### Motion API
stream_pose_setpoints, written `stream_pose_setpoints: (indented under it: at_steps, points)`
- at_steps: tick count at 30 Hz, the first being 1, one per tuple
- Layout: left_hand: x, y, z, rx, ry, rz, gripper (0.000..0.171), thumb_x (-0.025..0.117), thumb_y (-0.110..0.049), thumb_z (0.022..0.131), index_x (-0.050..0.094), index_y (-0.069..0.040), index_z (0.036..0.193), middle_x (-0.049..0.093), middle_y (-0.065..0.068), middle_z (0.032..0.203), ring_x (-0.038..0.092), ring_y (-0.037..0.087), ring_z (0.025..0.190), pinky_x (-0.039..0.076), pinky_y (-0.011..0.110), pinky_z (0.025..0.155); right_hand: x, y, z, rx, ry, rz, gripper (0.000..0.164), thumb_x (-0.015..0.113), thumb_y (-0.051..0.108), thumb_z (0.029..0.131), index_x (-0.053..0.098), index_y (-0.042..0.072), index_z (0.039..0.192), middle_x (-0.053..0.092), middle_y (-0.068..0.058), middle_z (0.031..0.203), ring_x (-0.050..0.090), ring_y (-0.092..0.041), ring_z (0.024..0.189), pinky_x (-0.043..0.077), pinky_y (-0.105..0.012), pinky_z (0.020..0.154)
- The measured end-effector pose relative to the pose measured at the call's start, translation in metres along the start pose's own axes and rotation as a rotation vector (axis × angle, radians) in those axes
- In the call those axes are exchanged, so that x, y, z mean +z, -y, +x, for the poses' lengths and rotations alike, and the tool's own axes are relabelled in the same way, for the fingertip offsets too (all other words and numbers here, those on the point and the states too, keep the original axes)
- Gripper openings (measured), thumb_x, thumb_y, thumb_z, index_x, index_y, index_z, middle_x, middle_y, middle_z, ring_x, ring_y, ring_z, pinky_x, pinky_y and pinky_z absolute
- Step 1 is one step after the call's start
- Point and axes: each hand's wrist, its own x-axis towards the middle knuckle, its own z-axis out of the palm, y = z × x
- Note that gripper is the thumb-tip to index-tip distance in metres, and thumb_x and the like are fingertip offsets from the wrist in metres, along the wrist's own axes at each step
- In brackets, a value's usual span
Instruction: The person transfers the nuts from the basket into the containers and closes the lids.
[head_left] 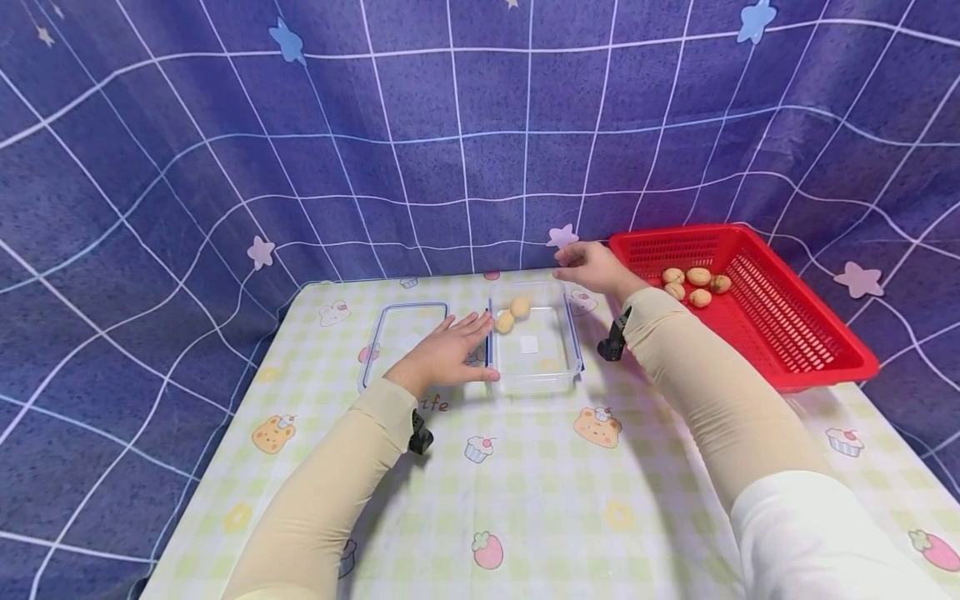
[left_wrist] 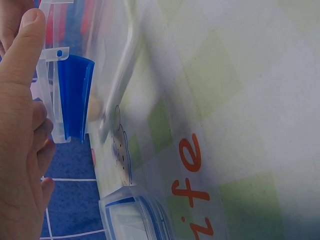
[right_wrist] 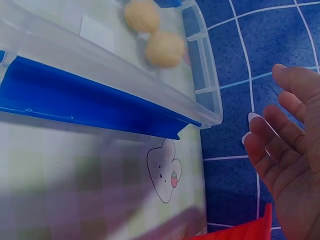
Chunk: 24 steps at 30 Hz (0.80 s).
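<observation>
A clear plastic food container [head_left: 535,384] with blue side latches [left_wrist: 76,97] stands on the table, and two walnuts [head_left: 521,307] lie inside it toward the back. My left hand [head_left: 446,353] spreads its fingers along the container's left rim; in the left wrist view the thumb lies at the rim beside the latch. Above the back right corner of the container hovers my right hand [head_left: 596,268], fingers loosely bent. In the right wrist view nothing shows between that hand's fingers [right_wrist: 295,82]. Left of the container lies its clear lid [head_left: 412,305] with a blue seal, partly hidden by the left hand.
A red plastic basket [head_left: 780,333] stands at the right, with several walnuts [head_left: 698,276] at its back left. A checked, cartoon-printed cloth [head_left: 540,500] covers the table. Behind the table hangs a blue curtain [head_left: 480,167] with a white grid and stars.
</observation>
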Motion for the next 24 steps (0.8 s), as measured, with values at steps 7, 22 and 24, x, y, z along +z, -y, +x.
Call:
stream_pose_setpoints:
  at_steps: [7, 22, 24]
  points:
    - [0.001, 0.001, 0.000, -0.003, 0.003, -0.010, 0.102, 0.052, -0.075, 0.090, 0.019, -0.010, 0.162, 0.016, 0.005, 0.168, 0.012, 0.024, 0.155, 0.003, 0.051, 0.125, -0.006, 0.001, -0.002, 0.005, -0.019, 0.040, 0.035, 0.072, 0.009, 0.091, 0.064, -0.007, 0.121, 0.067, -0.025, 0.113, 0.064, -0.035, 0.107, 0.049, -0.043, 0.100]
    - [0.004, 0.002, 0.001, -0.008, 0.002, -0.030, 0.104, 0.051, -0.077, 0.089, 0.019, -0.009, 0.162, 0.016, 0.005, 0.168, 0.014, 0.027, 0.155, 0.005, 0.052, 0.125, -0.045, 0.001, -0.008, -0.015, -0.093, 0.055, 0.037, 0.072, 0.013, 0.093, 0.064, -0.004, 0.125, 0.069, -0.025, 0.115, 0.066, -0.023, 0.097, 0.048, -0.015, 0.077]
    - [0.004, 0.002, 0.000, -0.010, 0.002, -0.031, 0.104, 0.051, -0.077, 0.089, 0.019, -0.009, 0.162, 0.016, 0.005, 0.168, 0.015, 0.027, 0.155, 0.005, 0.051, 0.125, -0.051, -0.001, -0.010, -0.006, -0.101, 0.057, 0.038, 0.072, 0.014, 0.093, 0.064, -0.004, 0.126, 0.068, -0.025, 0.117, 0.065, -0.019, 0.096, 0.048, -0.014, 0.075]
